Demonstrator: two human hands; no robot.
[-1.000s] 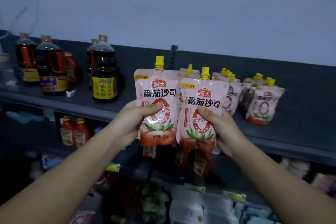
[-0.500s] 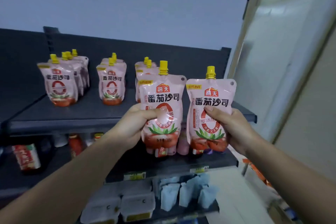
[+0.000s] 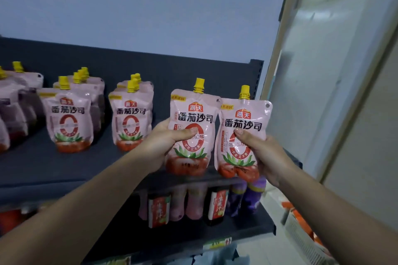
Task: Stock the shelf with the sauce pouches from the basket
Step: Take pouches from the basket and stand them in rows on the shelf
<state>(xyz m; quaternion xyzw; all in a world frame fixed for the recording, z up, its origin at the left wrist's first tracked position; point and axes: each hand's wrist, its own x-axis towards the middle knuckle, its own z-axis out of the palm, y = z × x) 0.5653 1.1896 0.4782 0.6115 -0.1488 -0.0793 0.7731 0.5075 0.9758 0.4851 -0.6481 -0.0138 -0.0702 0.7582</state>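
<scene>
My left hand [image 3: 165,146] grips a pink tomato sauce pouch [image 3: 193,114] with a yellow cap, held upright over the right end of the dark top shelf [image 3: 53,170]. Beside it, my right hand [image 3: 260,155] grips a second pouch [image 3: 245,118] of the same kind, close to the shelf's right edge. Both pouches face me and almost touch. Standing rows of the same pouches fill the shelf further left, one row [image 3: 131,118] at the middle and another row [image 3: 69,118] beyond it. The basket [image 3: 301,236] shows at the lower right, partly cut off.
The lower shelf [image 3: 247,230] carries bottles and pouches [image 3: 193,204] under my hands. A price tag [image 3: 217,243] sits on its front edge. A pale door or wall panel [image 3: 336,92] stands right of the shelf's end post [image 3: 257,75].
The view has swung right along the shelf, past the soy sauce bottles. Both hands have carried their pouches to the shelf's right end and closer to it.
</scene>
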